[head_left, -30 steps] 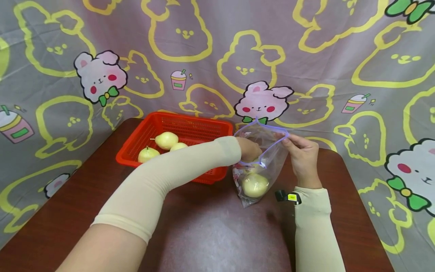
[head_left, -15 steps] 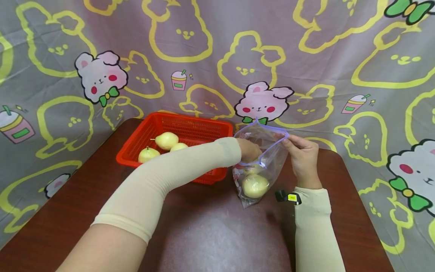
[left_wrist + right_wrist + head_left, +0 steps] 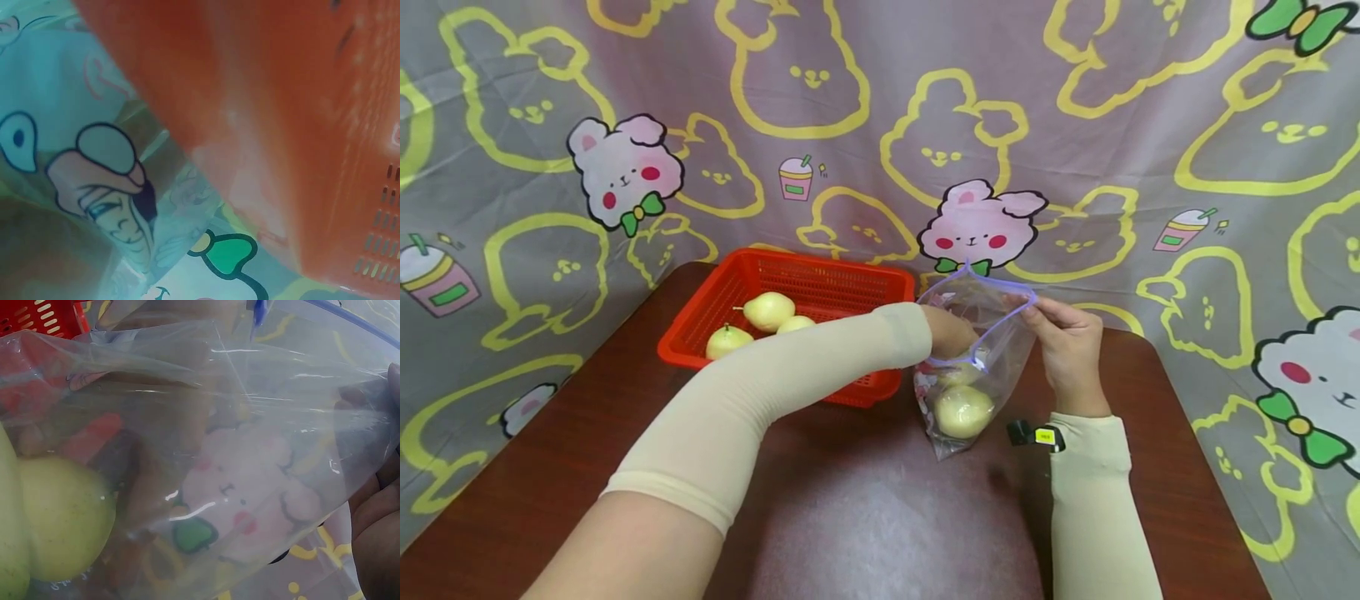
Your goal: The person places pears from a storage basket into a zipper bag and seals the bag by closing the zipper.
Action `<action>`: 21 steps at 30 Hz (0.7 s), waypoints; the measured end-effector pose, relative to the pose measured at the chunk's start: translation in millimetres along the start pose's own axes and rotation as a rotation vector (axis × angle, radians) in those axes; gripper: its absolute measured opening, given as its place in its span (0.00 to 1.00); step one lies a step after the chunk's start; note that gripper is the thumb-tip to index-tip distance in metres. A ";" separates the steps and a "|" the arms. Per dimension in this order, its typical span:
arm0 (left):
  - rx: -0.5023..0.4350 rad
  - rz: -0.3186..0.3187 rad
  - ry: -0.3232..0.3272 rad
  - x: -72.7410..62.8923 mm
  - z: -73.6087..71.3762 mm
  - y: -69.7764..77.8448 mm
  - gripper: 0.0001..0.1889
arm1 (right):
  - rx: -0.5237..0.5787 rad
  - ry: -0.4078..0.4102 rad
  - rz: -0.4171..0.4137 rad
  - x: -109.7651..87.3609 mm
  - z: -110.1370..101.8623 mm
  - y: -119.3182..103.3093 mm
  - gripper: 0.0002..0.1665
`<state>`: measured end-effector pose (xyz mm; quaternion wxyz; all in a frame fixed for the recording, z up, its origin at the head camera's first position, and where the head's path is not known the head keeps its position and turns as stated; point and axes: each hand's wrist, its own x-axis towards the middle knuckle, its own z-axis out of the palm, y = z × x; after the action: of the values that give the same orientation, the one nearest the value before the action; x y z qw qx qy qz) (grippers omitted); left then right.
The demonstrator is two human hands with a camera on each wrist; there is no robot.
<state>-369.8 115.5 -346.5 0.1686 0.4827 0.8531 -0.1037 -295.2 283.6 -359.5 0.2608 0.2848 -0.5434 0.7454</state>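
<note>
A clear zip bag (image 3: 1007,354) with a purple zip rim stands mouth-up on the table. Inside it lies a pale yellow pear (image 3: 964,411), with a second pear (image 3: 958,373) just above; both show through the plastic in the right wrist view. My left hand (image 3: 950,332) reaches through the mouth into the bag, close to the upper pear. Its fingers are blurred behind the film, so whether they grip that pear is unclear. At the right, my right hand (image 3: 1066,337) pinches the bag's rim between thumb and fingers and keeps the mouth spread.
Left of the bag stands a red perforated basket (image 3: 835,283) holding several pears (image 3: 768,312), partly behind my left sleeve. Its wall (image 3: 250,125) fills much of the left wrist view. A patterned cloth (image 3: 865,100) hangs behind the brown table (image 3: 880,517).
Both hands and the bag stay nearly in place. Through the film, the upper pear shows slightly more below my left hand, whose fingers have shifted a little.
</note>
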 end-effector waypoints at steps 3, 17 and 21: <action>-0.022 0.017 0.021 -1.2 -2.2 -1.8 0.15 | 0.027 -0.001 -0.004 1.2 0.7 -0.2 0.11; 0.110 0.024 0.052 -8.7 -18.7 -1.0 0.10 | 0.100 0.020 -0.029 2.3 -0.1 -1.7 0.11; 0.136 0.021 0.024 -14.0 -25.5 0.9 0.12 | 0.082 0.027 -0.022 1.4 -1.0 -3.0 0.11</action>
<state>-367.1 113.6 -317.6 0.1263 0.5032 0.8410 -0.1538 -294.3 285.5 -356.8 0.2644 0.2913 -0.5054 0.7680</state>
